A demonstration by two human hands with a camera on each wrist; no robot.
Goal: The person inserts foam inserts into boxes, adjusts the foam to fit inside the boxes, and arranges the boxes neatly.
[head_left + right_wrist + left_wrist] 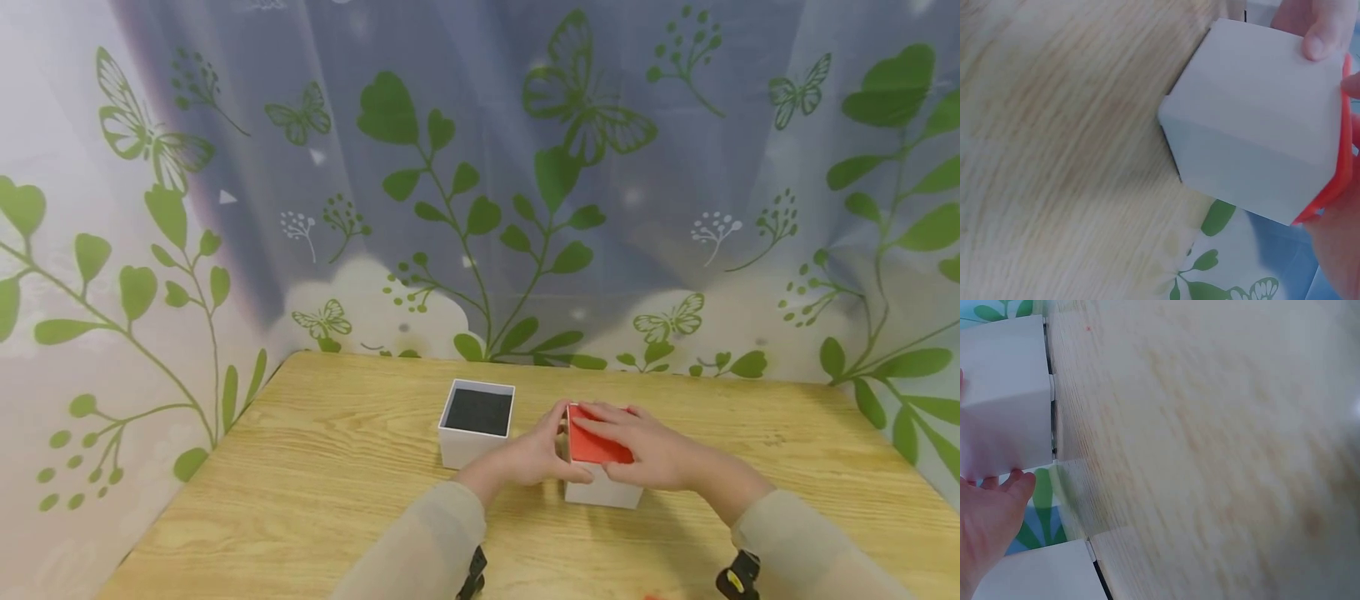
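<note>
A white box point(602, 492) with a flat red piece point(596, 443) on its top stands on the table, at both hands. My left hand point(534, 457) holds the box from its left side, fingers along that side and the thumb on the front face. From above, my right hand point(648, 446) lies over the red piece, its fingers stretched across it and the thumb near the front edge. In the right wrist view, the red piece point(1335, 178) shows along the rim of the white box point(1241, 119), bulging a little past it.
To the left stands a second white box point(474, 450), open at the top, with a black piece point(478, 412) inside. A small red bit point(655, 597) shows at the bottom edge of the head view. Behind the wooden table point(315, 467) hangs a leaf-patterned curtain point(480, 167).
</note>
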